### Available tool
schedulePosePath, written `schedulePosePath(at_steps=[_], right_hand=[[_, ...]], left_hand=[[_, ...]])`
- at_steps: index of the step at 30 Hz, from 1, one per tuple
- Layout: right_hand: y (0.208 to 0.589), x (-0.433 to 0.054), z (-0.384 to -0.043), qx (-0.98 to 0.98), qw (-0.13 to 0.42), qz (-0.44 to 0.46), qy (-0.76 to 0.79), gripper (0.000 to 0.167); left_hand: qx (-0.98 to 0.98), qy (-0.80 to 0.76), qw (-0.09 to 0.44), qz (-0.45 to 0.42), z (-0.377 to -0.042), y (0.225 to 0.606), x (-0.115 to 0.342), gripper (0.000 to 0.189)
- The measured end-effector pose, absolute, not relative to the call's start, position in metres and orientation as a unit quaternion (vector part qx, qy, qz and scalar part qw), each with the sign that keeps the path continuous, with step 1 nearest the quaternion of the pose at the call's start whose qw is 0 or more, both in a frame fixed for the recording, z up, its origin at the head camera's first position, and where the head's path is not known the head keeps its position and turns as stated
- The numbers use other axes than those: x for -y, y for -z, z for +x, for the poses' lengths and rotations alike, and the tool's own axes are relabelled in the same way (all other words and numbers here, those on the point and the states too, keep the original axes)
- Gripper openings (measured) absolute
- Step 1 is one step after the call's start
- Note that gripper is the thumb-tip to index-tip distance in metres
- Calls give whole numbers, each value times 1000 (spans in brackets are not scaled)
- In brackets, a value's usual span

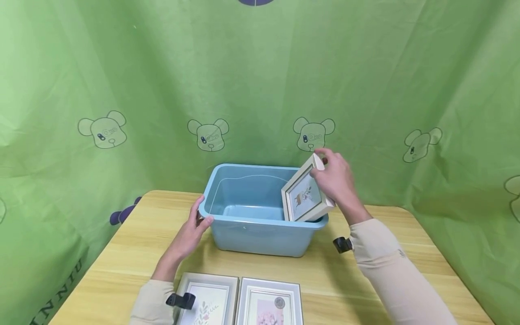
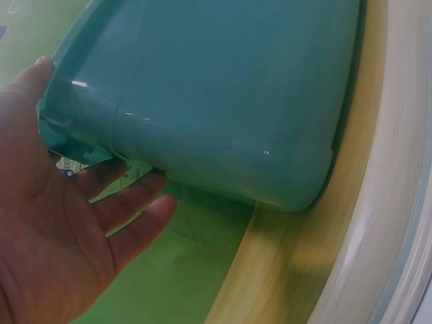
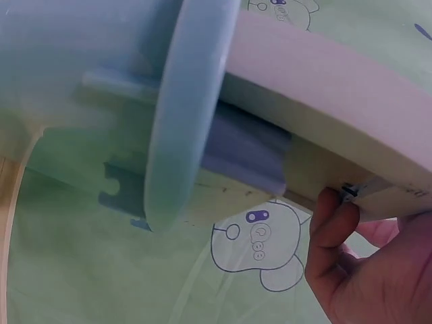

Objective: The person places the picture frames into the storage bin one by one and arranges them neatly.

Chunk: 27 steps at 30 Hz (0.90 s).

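A light blue plastic tub (image 1: 260, 237) stands on the wooden table. My right hand (image 1: 335, 178) grips a pale picture frame (image 1: 306, 195) by its upper right side, thumb on the front and fingers behind. The frame is tilted over the tub's right end, with its lower part inside the rim. In the right wrist view, the curled fingers (image 3: 331, 236) are at the frame's back. My left hand (image 1: 190, 232) rests at the tub's near left corner, its thumb at the front rim. The left wrist view shows its other fingers (image 2: 131, 206) stretched out beside the tub.
Two more picture frames lie side by side at the table's front: one with a plant print (image 1: 207, 298), one with a pink flower print (image 1: 268, 307). A green curtain (image 1: 260, 81) with bear-head drawings hangs directly behind the table (image 1: 118, 266) and along both sides.
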State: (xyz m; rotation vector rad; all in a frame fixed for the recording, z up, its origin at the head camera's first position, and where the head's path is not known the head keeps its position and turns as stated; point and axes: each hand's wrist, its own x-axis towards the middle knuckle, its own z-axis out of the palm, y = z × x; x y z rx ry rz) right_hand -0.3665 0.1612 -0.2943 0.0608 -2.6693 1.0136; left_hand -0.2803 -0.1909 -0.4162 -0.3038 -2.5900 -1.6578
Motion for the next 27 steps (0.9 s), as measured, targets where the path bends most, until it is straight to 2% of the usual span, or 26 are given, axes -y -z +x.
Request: schedulePosePath(at_steps=[9,19,27], right_hand=[[299,-156,-377,933,132,15,-335,61],[304,-150,-392,942,131,6,-308,62],[311,-149,-400,952,122,15,-282,59]], left_hand=[[838,537,29,-96,-281,416,191,71],[833,543,43,-96,-303,450,200,72],[837,539,25,-91,-291,429,195,71]])
